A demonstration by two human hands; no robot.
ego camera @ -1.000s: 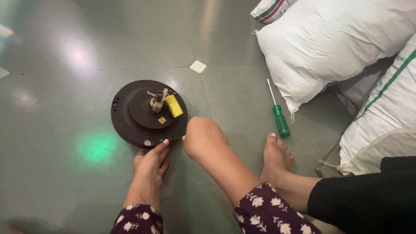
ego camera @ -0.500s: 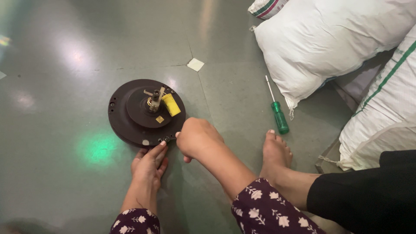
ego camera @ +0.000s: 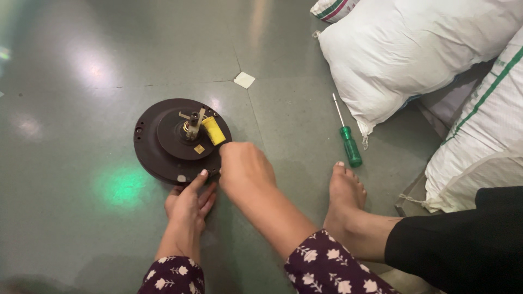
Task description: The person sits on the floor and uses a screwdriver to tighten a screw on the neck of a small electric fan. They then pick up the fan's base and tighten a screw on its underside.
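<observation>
Left hand [ego camera: 188, 202] lies flat, steadying the dark disc [ego camera: 163, 147]; right hand [ego camera: 242, 170] is closed at its rim, its hold hidden; loose pressure could let the disc skid.

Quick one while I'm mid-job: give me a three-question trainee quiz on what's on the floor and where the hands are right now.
1. True or false: the left hand rests on the floor at the near rim of the dark round motor housing.
2. Which tool lies on the floor beside the white sacks? A) pliers B) green-handled screwdriver C) hammer
3. Fill in: the right hand is closed at the housing's near right edge, just below the ______ block by the central shaft.

Key
1. True
2. B
3. yellow
</observation>
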